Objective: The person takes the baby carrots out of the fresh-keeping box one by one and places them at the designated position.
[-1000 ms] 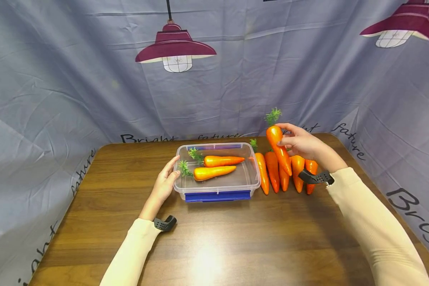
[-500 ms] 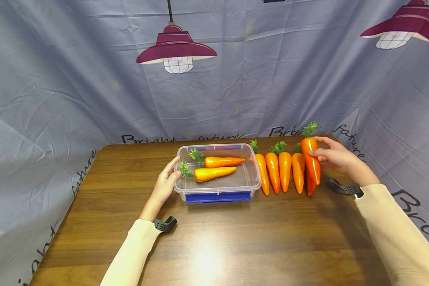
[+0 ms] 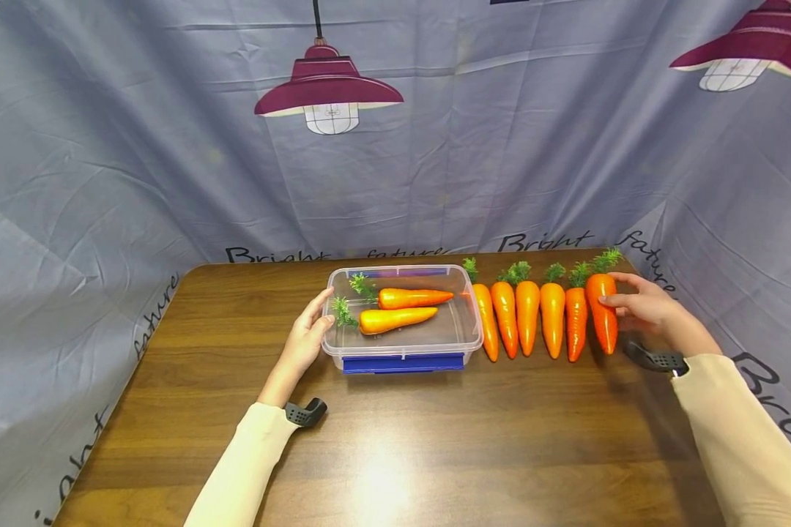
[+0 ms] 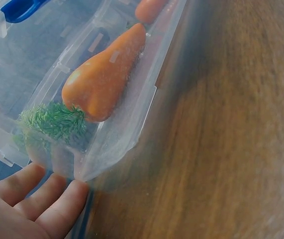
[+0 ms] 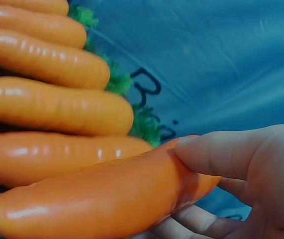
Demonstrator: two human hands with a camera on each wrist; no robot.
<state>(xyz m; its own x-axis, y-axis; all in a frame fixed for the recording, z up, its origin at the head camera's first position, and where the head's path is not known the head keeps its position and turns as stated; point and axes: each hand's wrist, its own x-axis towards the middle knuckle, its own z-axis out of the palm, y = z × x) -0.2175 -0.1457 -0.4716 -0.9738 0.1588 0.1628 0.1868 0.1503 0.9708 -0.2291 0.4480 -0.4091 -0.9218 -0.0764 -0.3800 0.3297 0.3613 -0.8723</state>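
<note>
My right hand (image 3: 647, 304) grips an orange-red carrot (image 3: 603, 315) near its leafy end, thumb on top and fingers underneath. This carrot is at the right end of a row of carrots (image 3: 553, 318) with green tops, their tips pointing toward me. In the right wrist view the held carrot (image 5: 92, 199) overlaps its neighbour (image 5: 57, 154). My left hand (image 3: 305, 337) rests against the left end of a clear plastic box (image 3: 402, 350) with blue latches, its fingertips touching the wall in the left wrist view. Two carrots (image 3: 398, 320) lie inside the box, tops toward the left hand.
The wooden table (image 3: 395, 439) extends in front of the box and the row. A grey-blue curtain (image 3: 435, 183) with printed lamps and lettering hangs right behind the table's far edge and along the right side. The box's right end stands close beside the leftmost carrot (image 3: 485, 322) of the row.
My right hand has carried its carrot rightward and down, from above the middle of the row, past the other carrots, to the row's right end. The left hand and box have stayed put.
</note>
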